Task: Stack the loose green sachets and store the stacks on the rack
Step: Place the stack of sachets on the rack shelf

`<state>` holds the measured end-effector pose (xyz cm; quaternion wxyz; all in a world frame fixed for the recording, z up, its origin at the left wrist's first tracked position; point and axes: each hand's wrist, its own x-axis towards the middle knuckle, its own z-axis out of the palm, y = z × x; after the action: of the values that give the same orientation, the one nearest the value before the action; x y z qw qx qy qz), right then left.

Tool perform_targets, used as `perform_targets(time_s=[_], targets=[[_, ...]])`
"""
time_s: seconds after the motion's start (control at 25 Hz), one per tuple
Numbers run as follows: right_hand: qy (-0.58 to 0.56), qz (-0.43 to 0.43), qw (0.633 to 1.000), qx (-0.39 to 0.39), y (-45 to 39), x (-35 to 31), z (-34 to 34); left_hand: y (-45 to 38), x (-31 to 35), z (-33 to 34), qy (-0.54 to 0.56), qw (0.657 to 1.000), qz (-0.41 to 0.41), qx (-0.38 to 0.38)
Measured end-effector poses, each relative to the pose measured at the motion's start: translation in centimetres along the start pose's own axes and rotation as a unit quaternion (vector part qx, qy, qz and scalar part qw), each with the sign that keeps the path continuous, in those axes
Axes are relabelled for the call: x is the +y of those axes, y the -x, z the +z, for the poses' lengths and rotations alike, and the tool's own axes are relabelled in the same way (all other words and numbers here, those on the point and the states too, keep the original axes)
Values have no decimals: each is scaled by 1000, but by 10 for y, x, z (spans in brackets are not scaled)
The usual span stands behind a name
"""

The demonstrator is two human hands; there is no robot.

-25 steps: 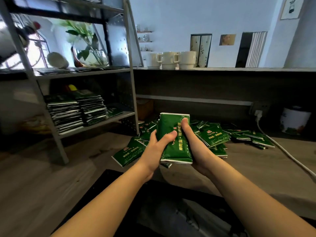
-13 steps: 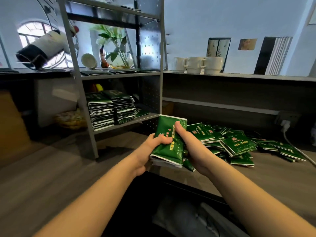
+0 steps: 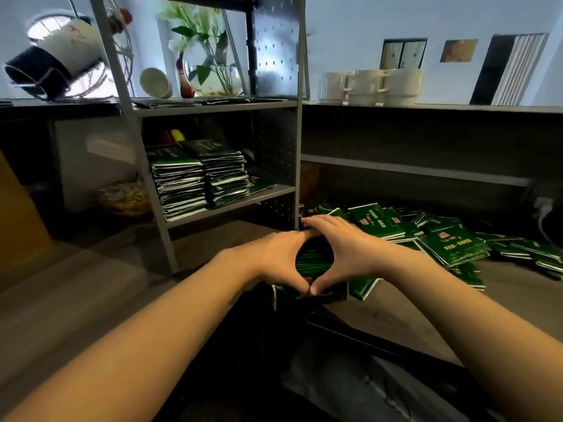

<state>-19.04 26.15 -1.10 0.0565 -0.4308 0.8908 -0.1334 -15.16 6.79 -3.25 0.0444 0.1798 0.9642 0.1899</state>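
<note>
A stack of green sachets point(image 3: 312, 260) lies flat between my hands near the table's front edge. My left hand point(image 3: 278, 258) grips its left side and my right hand point(image 3: 341, 254) grips its right side, thumbs meeting at the near end and fingers over the far end. Only the stack's top shows between my palms. Loose green sachets point(image 3: 451, 243) lie in a pile on the table to the right. The grey metal rack point(image 3: 297, 147) stands at the left, with two tall sachet stacks point(image 3: 201, 181) on its lower shelf.
A few flat sachets point(image 3: 262, 184) lie beside the stacks on the lower shelf. A glass vase with plants point(image 3: 213, 77) and a small bowl point(image 3: 155, 83) stand behind the rack's upper shelf. White mugs point(image 3: 370, 86) line the back ledge. A plug and cable point(image 3: 542, 208) sit at far right.
The stack went from upright in my hands to flat and low between both palms. The view swung left, bringing the rack closer to the centre.
</note>
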Motion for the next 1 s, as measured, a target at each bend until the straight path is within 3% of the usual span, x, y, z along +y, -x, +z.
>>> perform_targets(time_s=[0.12, 0.4, 0.6, 0.72, 0.84, 0.92, 1.0], targets=[[-31, 46, 996, -63, -10, 4, 5, 2, -5, 4, 72, 997, -15, 13], [0, 42, 997, -65, -13, 5, 11, 30, -40, 33, 212, 976, -39, 41], [110, 38, 987, -107, -22, -3, 8, 30, -46, 52, 279, 954, -20, 108], [44, 43, 993, -99, -21, -4, 5, 28, -46, 53, 340, 929, -21, 149], [-189, 59, 979, -55, -16, 3, 3, 25, -35, 46, 448, 861, -36, 240], [-358, 59, 932, -2, -14, 4, 6, 20, -12, 36, 539, 782, -59, 307], [-457, 49, 887, 45, -13, 0, 13, 13, 10, 27, 605, 715, -73, 343]])
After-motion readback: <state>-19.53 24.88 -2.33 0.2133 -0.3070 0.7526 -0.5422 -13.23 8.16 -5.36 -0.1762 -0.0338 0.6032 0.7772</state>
